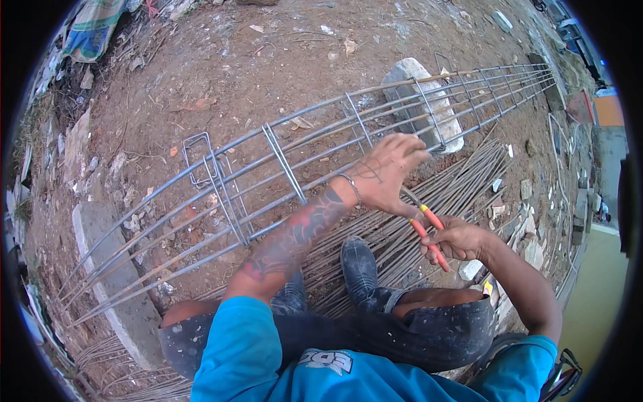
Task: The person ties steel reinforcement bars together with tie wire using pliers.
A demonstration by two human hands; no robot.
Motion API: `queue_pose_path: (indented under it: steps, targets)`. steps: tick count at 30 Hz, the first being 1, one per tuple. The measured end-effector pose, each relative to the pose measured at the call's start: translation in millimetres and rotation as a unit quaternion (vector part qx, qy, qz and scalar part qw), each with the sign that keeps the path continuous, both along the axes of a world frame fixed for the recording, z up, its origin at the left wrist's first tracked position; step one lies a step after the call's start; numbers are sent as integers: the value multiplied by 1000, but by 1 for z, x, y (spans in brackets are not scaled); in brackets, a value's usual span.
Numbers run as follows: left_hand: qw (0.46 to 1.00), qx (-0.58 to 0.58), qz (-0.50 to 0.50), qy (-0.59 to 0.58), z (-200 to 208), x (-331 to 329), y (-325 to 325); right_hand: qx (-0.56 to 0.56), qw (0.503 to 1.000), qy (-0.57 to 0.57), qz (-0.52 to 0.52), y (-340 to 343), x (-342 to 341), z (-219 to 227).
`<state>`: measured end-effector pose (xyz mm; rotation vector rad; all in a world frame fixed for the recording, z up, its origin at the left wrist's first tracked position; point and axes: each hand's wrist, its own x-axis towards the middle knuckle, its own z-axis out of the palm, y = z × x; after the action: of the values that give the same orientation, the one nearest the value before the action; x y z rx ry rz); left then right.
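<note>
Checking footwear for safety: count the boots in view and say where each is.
2. The left boot is partly hidden beneath the left forearm; the right boot shows more fully, to its right, among the loose rods.

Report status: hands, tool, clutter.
Right hand gripping pliers. Left hand open near pliers' tip. Loose rods lying beside steel cage.

A head-worn fisheye looks down at the nearby steel cage [286, 165].
</note>
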<state>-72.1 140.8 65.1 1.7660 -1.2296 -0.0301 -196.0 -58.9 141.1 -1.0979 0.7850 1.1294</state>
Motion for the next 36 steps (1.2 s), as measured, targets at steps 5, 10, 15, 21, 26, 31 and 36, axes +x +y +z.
queue_pose_path:
  steps: [5, 10, 15, 21, 26, 31, 36]
  targets:
    - [914, 216, 326, 111, -51, 117, 50, -140, 946, -64, 287, 32, 32, 22]
    - [870, 392, 271, 124, -52, 124, 38, -434, 668, -346, 496, 36, 2, 3]
    - [864, 410, 256, 144, -52, 130, 38, -522, 626, -358, 455, 23, -40, -62]
    - [859, 414, 261, 150, -42, 128, 35, -522, 642, -416, 376, 9, -48, -99]
    - [893, 255, 356, -110, -57, 102, 26, -520, 598, -402, 458, 12, -40, -86]
    - [969, 171, -175, 28, -10, -33, -50, -566, 472, -401, 544, 7, -18, -42]
    - [986, 143, -42, 77, -39, -46, -77, -620, 266, -431, 599, 11, -15, -32]
